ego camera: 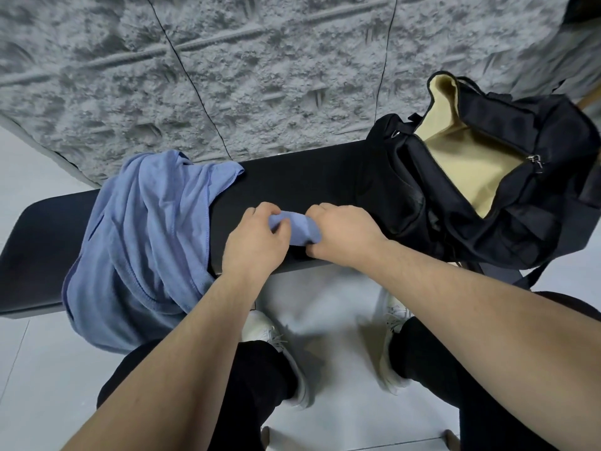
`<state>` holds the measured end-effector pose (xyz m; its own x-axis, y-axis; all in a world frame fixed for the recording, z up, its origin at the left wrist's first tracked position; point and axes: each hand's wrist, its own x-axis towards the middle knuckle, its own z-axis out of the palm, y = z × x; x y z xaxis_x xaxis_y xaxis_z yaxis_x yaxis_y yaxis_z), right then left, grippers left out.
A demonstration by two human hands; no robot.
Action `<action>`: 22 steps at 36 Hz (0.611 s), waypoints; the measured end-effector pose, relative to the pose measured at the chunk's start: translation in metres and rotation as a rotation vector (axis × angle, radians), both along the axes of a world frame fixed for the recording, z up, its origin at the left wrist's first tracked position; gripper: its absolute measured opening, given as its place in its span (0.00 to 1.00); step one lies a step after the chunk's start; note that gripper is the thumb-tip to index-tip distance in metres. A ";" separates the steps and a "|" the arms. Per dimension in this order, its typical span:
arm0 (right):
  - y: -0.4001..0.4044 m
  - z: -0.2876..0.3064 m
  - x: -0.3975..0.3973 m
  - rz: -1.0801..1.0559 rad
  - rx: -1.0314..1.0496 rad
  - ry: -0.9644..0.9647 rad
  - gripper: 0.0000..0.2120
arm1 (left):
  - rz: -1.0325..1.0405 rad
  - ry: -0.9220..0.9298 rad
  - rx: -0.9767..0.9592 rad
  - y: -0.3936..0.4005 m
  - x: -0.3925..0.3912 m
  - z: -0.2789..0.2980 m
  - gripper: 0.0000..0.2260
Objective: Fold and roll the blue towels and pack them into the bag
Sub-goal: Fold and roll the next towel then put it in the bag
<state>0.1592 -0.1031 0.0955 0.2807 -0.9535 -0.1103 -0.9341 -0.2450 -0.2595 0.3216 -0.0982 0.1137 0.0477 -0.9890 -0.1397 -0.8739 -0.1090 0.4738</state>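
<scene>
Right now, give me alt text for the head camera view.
Both hands, left hand and right hand, grip a rolled blue towel on a black bench. A loose blue towel lies left; an open black bag sits right.

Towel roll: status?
Left hand and right hand both grip rolled towel on bench. Bag open. Loose towels wait left.

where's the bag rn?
Head view, right side: the black bag sits unzipped on the right end of the dark bench, tan lining showing, just right of the hands gripping the rolled blue towel.
</scene>
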 end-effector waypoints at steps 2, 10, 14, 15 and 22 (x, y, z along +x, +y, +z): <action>0.005 0.005 0.002 -0.033 0.010 -0.019 0.19 | 0.059 0.147 0.041 0.002 -0.003 -0.001 0.14; 0.026 0.028 0.003 -0.180 -0.025 -0.181 0.16 | 0.352 0.771 0.008 0.005 -0.025 0.010 0.17; 0.040 0.037 0.006 -0.202 -0.091 -0.211 0.19 | 0.389 1.073 0.076 0.003 -0.032 0.016 0.31; 0.043 0.039 0.007 -0.203 -0.102 -0.213 0.19 | 0.403 1.120 0.094 0.005 -0.035 0.018 0.32; 0.063 0.048 0.002 -0.196 -0.060 -0.342 0.20 | 0.558 1.258 0.106 0.018 -0.044 0.033 0.25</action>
<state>0.1610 -0.0399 0.1432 0.1034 -0.9945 0.0158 -0.8267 -0.0948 -0.5547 0.2772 -0.0802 0.1471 0.2166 -0.8629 -0.4566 0.3036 -0.3849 0.8716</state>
